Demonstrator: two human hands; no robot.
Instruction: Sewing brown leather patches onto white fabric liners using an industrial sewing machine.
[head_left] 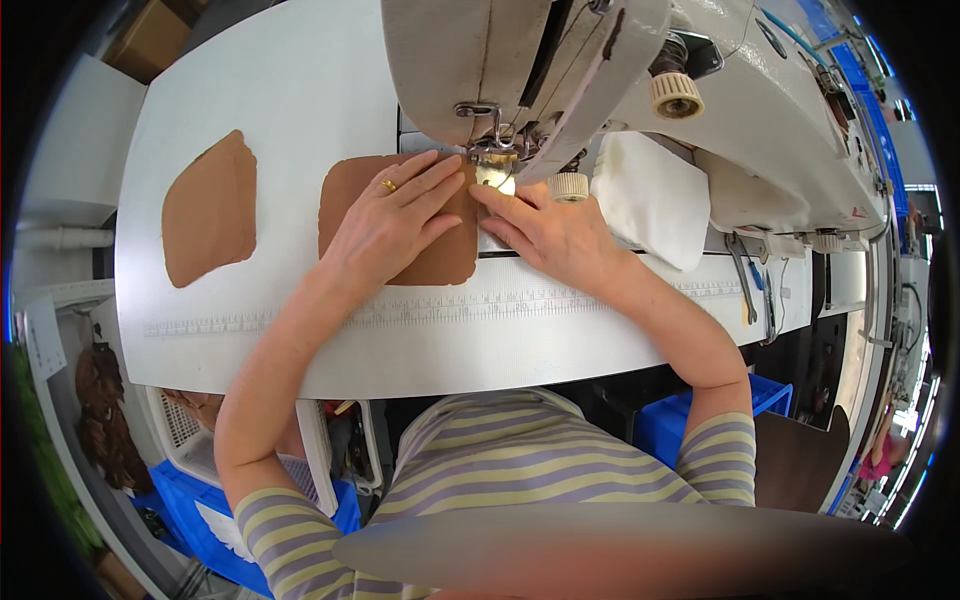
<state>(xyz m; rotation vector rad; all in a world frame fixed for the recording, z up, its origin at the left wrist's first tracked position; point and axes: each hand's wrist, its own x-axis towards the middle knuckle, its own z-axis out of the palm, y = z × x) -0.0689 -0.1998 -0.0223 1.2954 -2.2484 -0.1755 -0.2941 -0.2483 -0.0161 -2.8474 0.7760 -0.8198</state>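
On the white table [200,355] there's two brown pieces: one loose [212,210] out left, one [440,262] by the sewing machine [520,60], partly covered. One white pile [652,200], can't count layers. Left hand [395,215] lies flat, fingers slightly spread; right hand [565,235] has its index at the piece's edge, can't tell if it's pinching.

A white basket [318,455] stands at lower left, a blue bin [660,432] at lower right, a box [148,42] at upper left, tools [743,276] at right.
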